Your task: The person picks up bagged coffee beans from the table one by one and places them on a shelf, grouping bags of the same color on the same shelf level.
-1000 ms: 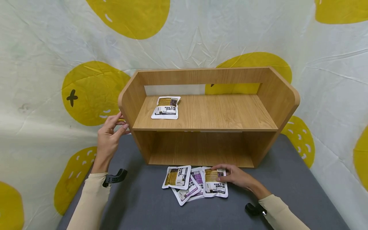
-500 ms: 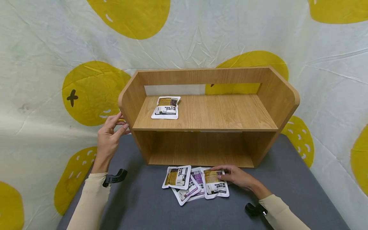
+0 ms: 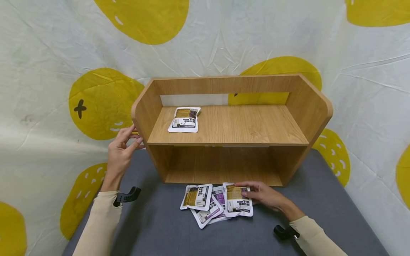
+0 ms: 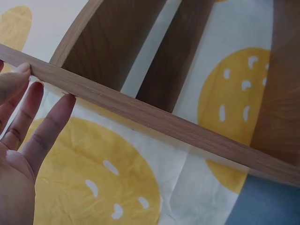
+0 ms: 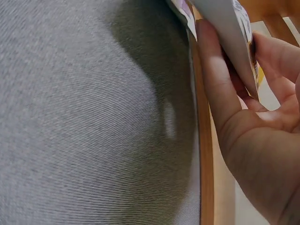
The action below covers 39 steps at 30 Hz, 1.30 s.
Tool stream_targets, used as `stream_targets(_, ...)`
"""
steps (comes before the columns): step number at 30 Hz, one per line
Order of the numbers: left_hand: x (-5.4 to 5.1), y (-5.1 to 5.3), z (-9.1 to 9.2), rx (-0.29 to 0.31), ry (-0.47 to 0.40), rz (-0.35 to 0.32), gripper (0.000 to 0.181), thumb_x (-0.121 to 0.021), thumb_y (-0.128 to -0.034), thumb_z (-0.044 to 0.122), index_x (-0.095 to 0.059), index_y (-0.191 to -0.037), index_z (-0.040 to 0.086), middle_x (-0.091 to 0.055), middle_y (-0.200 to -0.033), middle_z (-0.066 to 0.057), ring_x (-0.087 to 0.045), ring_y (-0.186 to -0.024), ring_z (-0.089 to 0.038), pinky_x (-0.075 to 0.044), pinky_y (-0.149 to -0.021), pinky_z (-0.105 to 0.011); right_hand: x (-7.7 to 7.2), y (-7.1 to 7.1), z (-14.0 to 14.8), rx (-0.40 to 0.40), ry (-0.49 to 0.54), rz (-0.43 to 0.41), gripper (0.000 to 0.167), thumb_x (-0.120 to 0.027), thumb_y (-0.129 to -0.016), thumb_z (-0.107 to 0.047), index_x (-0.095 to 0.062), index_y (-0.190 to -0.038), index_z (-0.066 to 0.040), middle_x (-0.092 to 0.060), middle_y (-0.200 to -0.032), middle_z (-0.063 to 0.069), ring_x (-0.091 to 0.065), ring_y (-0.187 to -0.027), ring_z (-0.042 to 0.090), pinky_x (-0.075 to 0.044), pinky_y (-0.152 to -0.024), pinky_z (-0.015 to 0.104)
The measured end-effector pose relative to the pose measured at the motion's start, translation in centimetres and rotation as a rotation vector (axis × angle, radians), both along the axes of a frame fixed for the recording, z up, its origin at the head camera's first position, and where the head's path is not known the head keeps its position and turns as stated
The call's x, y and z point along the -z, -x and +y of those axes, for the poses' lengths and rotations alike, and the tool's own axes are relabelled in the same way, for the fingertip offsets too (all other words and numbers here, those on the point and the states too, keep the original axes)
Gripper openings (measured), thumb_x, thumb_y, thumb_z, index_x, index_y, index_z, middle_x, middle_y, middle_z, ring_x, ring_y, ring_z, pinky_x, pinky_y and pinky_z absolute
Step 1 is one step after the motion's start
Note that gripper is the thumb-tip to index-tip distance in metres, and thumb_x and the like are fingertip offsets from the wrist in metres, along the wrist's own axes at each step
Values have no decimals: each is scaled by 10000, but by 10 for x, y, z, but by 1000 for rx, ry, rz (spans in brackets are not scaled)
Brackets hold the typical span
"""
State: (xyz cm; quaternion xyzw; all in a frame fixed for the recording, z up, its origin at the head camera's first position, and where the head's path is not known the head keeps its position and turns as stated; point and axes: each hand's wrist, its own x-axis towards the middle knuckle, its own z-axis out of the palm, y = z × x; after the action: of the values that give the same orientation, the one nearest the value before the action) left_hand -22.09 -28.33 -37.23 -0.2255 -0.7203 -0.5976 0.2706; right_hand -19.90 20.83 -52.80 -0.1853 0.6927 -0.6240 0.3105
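In the head view, my right hand (image 3: 267,195) pinches a white-edged pouch (image 3: 238,204) with a brown and white label. The right wrist view shows the pouch (image 5: 229,42) tilted between thumb and fingers. Beside it lie another brown-labelled pouch (image 3: 196,197) and purple-labelled pouches (image 3: 208,214), overlapping in a loose pile. At the left, my left hand (image 3: 120,153) touches the outer side of the wooden shelf (image 3: 227,138) with extended fingertips. Up close, the left wrist view has these fingers (image 4: 49,126) against the panel's edge. One brown-labelled pouch (image 3: 184,120) lies on the upper board's left part.
The two-tier shelf stands on a grey table (image 3: 173,234), its lower compartment (image 3: 221,165) facing me just behind the pile. A pale curtain (image 3: 205,39) with yellow printed shapes hangs behind. A black wrist device sits on each of my wrists.
The pouch in my right hand shifts and tilts slightly over the pile, then moves a little up and left. My left hand stays at the shelf's side.
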Motion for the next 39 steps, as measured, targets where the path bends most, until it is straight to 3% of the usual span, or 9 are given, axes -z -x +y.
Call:
stream_targets(8, 1, 2, -1, 10, 5, 14, 628, -608, -900, -202, -538, -1467, 59, -554, -1302, -86, -612, -1030, -185, -639, -725, -305, -11, 1, -1, 8, 39, 101, 520, -647, -995, -91, -491, -1487, -29, -561, -1320, 269, -653, -1052, 234, -621, -856, 328)
stream_targets(16, 0, 0, 0, 10, 3, 5, 615, -611, -912, -180, -539, -1469, 69, -550, -1287, -104, -607, -1037, -194, -641, -736, -321, -25, -1, -4, 27, 14, 157, 479, -654, -993, -113, -552, -1459, -77, -454, -1486, 225, -576, -1115, 271, -590, -888, 294)
stream_targets(22, 0, 0, 0, 14, -13, -4, 609, -617, -913, -174, -541, -1467, 68, -549, -1270, -102, -610, -1042, -194, -641, -740, -305, -43, -4, -8, 18, -4, 206, 467, -652, -998, -132, -560, -1455, -105, -519, -1385, 216, -608, -1051, 252, -600, -841, 292)
stream_targets(28, 1, 0, 0, 7, -17, -8, 614, -612, -909, -183, -544, -1465, 70, -552, -1274, -99, -612, -1040, -192, -639, -736, -304, -63, -5, -15, -23, 81, 229, 469, -609, -1015, -75, -522, -1476, -57, -524, -1366, 211, -669, -1018, 206, -625, -845, 325)
stream_targets(39, 1, 0, 1, -17, 9, -7, 638, -603, -903, -204, -541, -1470, 82, -551, -1287, -64, -601, -1050, -175, -633, -742, -288, -96, -11, -22, 12, 98, 266, 434, -627, -1002, -61, -575, -1433, -47, -614, -1250, 216, -694, -957, 230, -634, -808, 324)
